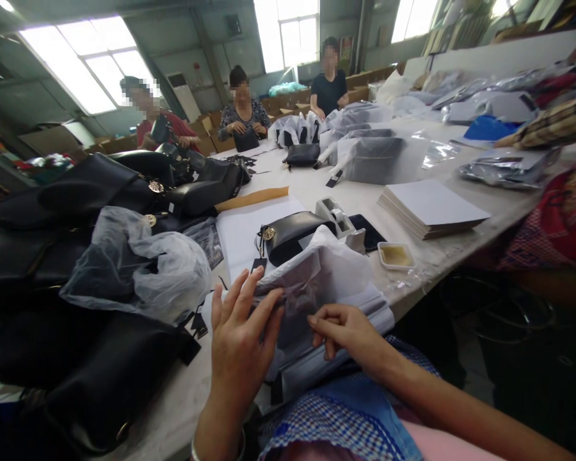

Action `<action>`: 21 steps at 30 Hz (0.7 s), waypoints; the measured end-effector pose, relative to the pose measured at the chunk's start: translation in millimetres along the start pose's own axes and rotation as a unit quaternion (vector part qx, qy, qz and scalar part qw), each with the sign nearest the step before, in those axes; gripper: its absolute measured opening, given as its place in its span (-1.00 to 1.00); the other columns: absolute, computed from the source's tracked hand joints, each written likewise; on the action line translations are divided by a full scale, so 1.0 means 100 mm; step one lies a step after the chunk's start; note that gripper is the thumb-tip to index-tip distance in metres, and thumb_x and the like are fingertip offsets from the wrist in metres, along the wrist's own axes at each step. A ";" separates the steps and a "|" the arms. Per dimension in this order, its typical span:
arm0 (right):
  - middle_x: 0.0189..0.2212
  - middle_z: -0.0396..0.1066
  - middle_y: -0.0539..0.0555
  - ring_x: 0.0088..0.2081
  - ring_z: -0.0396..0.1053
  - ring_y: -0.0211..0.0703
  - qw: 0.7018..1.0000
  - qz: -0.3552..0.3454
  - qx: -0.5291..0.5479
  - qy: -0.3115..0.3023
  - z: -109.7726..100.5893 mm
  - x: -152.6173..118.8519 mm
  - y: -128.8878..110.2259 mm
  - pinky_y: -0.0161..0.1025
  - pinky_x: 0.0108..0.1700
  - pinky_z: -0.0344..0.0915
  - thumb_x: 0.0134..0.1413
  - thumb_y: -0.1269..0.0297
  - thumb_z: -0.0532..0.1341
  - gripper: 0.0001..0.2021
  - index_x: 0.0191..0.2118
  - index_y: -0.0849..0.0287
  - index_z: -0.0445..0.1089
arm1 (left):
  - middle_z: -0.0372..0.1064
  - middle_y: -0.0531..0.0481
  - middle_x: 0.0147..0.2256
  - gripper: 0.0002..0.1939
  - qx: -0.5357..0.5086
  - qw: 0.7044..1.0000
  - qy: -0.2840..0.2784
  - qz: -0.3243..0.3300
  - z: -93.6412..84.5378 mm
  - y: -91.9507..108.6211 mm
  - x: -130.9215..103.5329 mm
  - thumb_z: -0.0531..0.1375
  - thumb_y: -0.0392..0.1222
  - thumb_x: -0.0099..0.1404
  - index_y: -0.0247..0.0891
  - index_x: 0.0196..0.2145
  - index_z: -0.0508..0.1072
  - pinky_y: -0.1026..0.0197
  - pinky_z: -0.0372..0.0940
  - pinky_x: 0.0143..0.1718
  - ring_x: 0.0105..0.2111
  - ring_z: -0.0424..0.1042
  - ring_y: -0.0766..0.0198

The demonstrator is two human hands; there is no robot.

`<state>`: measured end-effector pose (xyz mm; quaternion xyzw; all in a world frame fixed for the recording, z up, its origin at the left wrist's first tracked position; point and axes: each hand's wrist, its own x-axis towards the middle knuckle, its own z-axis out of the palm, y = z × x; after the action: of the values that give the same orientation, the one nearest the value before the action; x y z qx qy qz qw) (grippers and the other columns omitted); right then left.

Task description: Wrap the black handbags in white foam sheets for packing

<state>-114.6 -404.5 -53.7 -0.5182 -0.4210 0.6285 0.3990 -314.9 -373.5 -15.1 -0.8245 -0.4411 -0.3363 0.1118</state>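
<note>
My left hand (pixel 242 320) rests at the left side of a dark bag (pixel 300 291) wrapped in thin white paper, its fingers spread. On the right of that bag, my right hand (pixel 338 330) has its thumb and fingertips pinched together near the wrapping; anything between them is too small to make out. A black handbag (pixel 295 232) with a gold charm and a black tag lies just beyond. Beside it stands a grey tape dispenser (pixel 336 216). Crumpled clear plastic (pixel 173 272) sits left of my left hand.
Black handbags (pixel 110 358) are heaped along the left. On the right of the table (pixel 427 272) are a small plastic tub (pixel 396 256) and a stack of white boards (pixel 432 203). Wrapped bags (pixel 374 157) stand farther back. Three people work across the table; a plaid sleeve (pixel 557 121) reaches in at right.
</note>
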 end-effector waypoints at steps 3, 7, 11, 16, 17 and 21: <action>-0.52 0.51 0.03 -0.62 0.37 -0.30 0.990 -0.087 -0.104 0.031 -0.18 -0.13 -0.09 -0.37 -0.54 0.28 0.14 -0.01 0.26 -0.67 -0.37 0.20 0.44 | 0.37 -0.14 0.16 -0.63 0.021 0.999 0.026 -0.030 -0.02 0.07 0.06 0.25 -0.11 0.32 -0.14 0.07 0.42 -0.21 -0.10 0.33 0.18 0.33 0.00; -0.50 0.52 0.01 -0.58 0.41 -0.24 0.951 -0.200 -0.219 0.082 -0.40 -0.21 -0.31 -0.31 -0.47 0.35 0.19 0.06 0.25 -0.75 -0.34 0.14 0.46 | 0.40 -0.19 0.12 -0.29 0.054 0.996 -0.022 -0.061 -0.03 0.18 0.20 0.29 0.06 0.25 -0.18 0.27 0.20 -0.21 -0.17 0.34 0.09 0.40 -0.03; -0.48 0.53 -0.01 -0.53 0.46 -0.20 0.917 -0.262 -0.287 0.089 -0.59 -0.17 -0.41 -0.29 -0.39 0.39 0.23 0.11 0.23 -0.81 -0.32 0.09 0.47 | 0.49 -0.13 0.02 -0.25 0.083 0.989 -0.074 -0.095 0.01 0.27 0.30 0.30 -0.01 0.25 -0.15 0.31 0.14 -0.22 -0.14 0.31 0.00 0.46 0.00; -0.47 0.53 -0.04 -0.50 0.49 -0.20 0.900 -0.289 -0.316 0.085 -0.77 -0.09 -0.38 -0.31 -0.32 0.41 0.24 0.14 0.22 -0.84 -0.30 0.06 0.48 | 0.44 -0.17 0.08 -0.22 0.098 0.986 -0.090 -0.097 0.02 0.28 0.31 0.31 0.01 0.23 -0.16 0.32 0.12 -0.22 -0.14 0.31 0.05 0.42 -0.02; -0.47 0.53 -0.04 -0.49 0.49 -0.21 0.899 -0.291 -0.315 0.084 -0.79 -0.08 -0.37 -0.31 -0.31 0.42 0.25 0.14 0.22 -0.84 -0.30 0.06 0.48 | 0.40 -0.19 0.12 -0.19 0.100 0.986 -0.094 -0.095 0.02 0.28 0.31 0.32 0.03 0.22 -0.16 0.32 0.11 -0.23 -0.17 0.31 0.09 0.39 -0.04; -0.48 0.54 -0.05 -0.49 0.50 -0.21 0.879 -0.333 -0.328 0.094 -0.87 -0.04 -0.38 -0.32 -0.32 0.41 0.25 0.18 0.22 -0.86 -0.30 0.07 0.48 | 0.37 -0.20 0.15 -0.18 0.121 0.982 -0.104 -0.104 0.02 0.31 0.31 0.34 0.03 0.19 -0.15 0.31 0.13 -0.24 -0.17 0.31 0.14 0.34 -0.07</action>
<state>-25.6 -386.1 -26.0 -0.5053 -0.7113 0.2331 0.4294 -277.1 -370.1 7.1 -0.7847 -0.5714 -0.2028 0.1290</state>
